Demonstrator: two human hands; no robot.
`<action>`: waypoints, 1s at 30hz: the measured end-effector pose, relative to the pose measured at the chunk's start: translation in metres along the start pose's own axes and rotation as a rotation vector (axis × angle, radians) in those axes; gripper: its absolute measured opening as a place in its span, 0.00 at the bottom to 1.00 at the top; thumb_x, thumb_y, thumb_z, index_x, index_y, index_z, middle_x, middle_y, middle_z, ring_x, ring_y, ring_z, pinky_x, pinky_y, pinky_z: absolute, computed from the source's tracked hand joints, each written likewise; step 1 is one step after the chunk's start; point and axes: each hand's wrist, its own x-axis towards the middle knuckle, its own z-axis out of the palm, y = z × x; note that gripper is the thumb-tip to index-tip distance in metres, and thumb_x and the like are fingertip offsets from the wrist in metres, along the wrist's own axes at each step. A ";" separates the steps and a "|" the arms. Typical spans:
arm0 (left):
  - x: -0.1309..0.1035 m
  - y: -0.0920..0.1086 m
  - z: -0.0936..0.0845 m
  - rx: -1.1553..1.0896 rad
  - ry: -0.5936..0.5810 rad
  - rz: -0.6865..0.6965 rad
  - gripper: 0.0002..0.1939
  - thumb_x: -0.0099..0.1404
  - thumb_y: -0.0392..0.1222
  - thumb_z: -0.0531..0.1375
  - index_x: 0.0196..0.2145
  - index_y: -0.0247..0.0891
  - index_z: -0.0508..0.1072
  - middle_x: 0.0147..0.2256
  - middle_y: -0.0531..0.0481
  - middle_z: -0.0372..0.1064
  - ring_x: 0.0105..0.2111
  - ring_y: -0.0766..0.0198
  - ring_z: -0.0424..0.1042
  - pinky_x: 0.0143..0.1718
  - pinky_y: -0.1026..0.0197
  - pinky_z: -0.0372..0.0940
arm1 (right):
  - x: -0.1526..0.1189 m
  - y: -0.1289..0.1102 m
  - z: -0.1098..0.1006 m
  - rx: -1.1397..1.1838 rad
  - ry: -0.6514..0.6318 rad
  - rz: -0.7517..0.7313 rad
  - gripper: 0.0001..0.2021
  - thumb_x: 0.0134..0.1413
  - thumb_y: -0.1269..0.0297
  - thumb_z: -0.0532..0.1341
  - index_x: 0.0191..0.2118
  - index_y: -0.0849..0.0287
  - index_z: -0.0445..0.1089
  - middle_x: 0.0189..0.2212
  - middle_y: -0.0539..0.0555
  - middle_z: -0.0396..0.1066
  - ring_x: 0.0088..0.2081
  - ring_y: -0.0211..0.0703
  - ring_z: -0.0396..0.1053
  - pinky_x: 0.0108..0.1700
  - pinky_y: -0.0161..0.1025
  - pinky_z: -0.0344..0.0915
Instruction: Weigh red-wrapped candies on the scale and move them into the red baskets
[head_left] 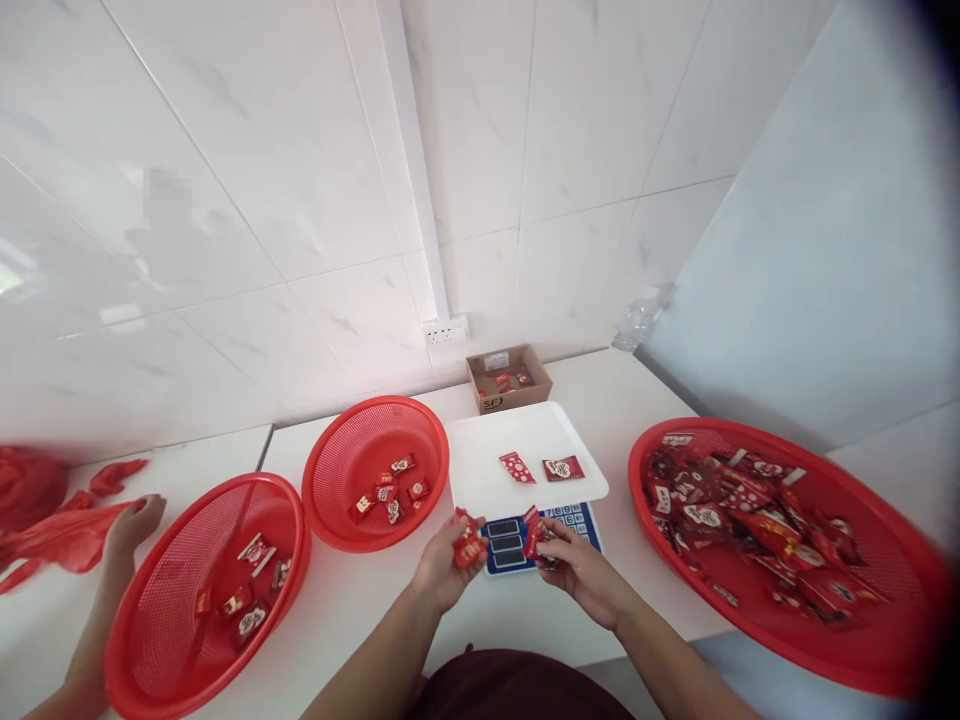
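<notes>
At the far left, a co-worker's hand [139,522] grips a red plastic bag [71,538]. Next comes a tilted red mesh basket [154,580] with a few wrapped snacks in its bottom, then a second mesh basket [334,465], farther back, with another small group. Your left hand [442,562] has its fingers closed around red snack packets [469,545], just in front of the digital scale [493,567]. On the scale's white tray [476,470] lie a dotted packet [516,467] and, to its right, a dark red packet [562,468]; beyond stands an open cardboard box [514,399] with more packets. Your right hand [581,565] grips further red wrappers [533,532] over the scale's keypad; you can't tell their exact count. At the far right corner stands a clear plastic bottle [637,322]; nearer, at right, a large red basket [911,635] holds a heap of snacks.
</notes>
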 end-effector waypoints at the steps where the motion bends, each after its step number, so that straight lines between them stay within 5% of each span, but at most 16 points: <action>1: 0.002 0.004 -0.006 -0.077 0.025 -0.017 0.10 0.60 0.37 0.57 0.39 0.38 0.62 0.41 0.45 0.68 0.27 0.69 0.70 0.24 0.67 0.66 | -0.002 -0.001 -0.004 0.046 0.017 0.005 0.15 0.36 0.68 0.64 0.35 0.54 0.64 0.23 0.43 0.67 0.24 0.30 0.66 0.27 0.29 0.64; 7: 0.009 0.026 -0.042 -0.421 0.079 0.000 0.04 0.63 0.32 0.52 0.38 0.34 0.64 0.34 0.46 0.67 0.23 0.73 0.67 0.19 0.71 0.65 | -0.008 0.004 -0.018 0.089 0.063 0.027 0.16 0.36 0.68 0.65 0.35 0.52 0.62 0.22 0.44 0.68 0.24 0.32 0.67 0.28 0.30 0.65; 13: 0.009 0.036 -0.068 -0.496 0.148 0.057 0.06 0.66 0.35 0.48 0.38 0.33 0.64 0.32 0.47 0.66 0.21 0.76 0.65 0.16 0.74 0.62 | -0.007 0.012 -0.018 0.050 0.056 0.033 0.15 0.37 0.67 0.64 0.35 0.53 0.62 0.24 0.45 0.69 0.25 0.33 0.67 0.29 0.32 0.65; 22: 0.013 0.095 -0.113 -0.492 0.338 0.262 0.06 0.65 0.33 0.48 0.33 0.34 0.63 0.29 0.49 0.65 0.20 0.75 0.63 0.16 0.75 0.61 | -0.010 0.004 -0.021 0.108 0.093 0.032 0.15 0.37 0.69 0.65 0.34 0.53 0.62 0.23 0.44 0.69 0.24 0.31 0.66 0.30 0.30 0.65; 30: 0.014 0.106 -0.124 -0.440 0.489 0.359 0.09 0.65 0.31 0.47 0.28 0.37 0.61 0.22 0.55 0.61 0.18 0.74 0.63 0.17 0.74 0.61 | -0.008 0.006 -0.028 0.099 0.139 -0.008 0.16 0.37 0.68 0.66 0.35 0.53 0.63 0.23 0.45 0.68 0.25 0.34 0.68 0.31 0.33 0.66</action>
